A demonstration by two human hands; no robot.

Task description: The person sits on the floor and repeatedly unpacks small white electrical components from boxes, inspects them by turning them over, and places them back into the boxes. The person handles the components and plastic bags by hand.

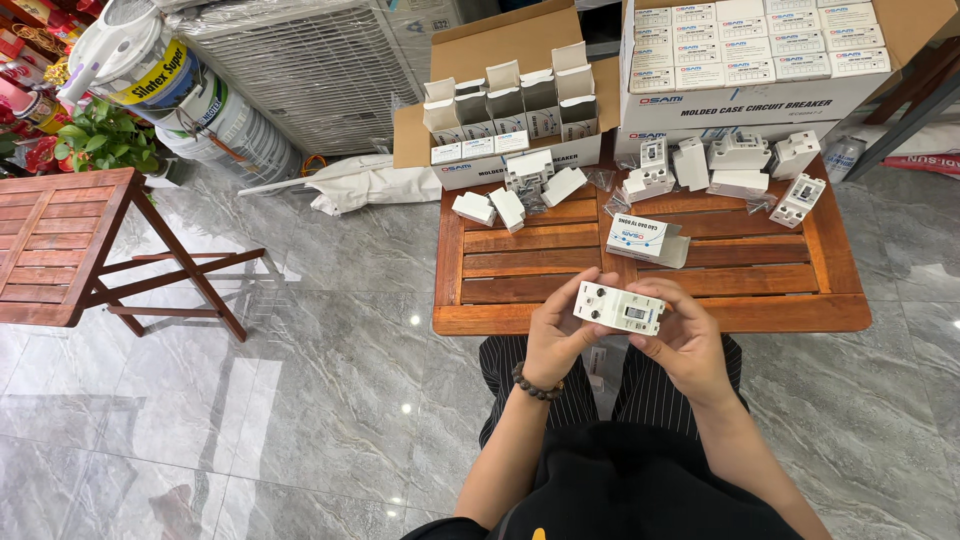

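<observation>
Fingers: both sets pinch one white circuit breaker (619, 307) by its ends, left hand (556, 335) and right hand (683, 340) curled round it.
Breaker: held level just past the near edge of the slatted tabletop (520, 262).
Count: roughly ten loose white breakers lie along the far side; two open cartons (500, 100) behind.
Room: near slats bare; folding table (55, 245) far left.
</observation>
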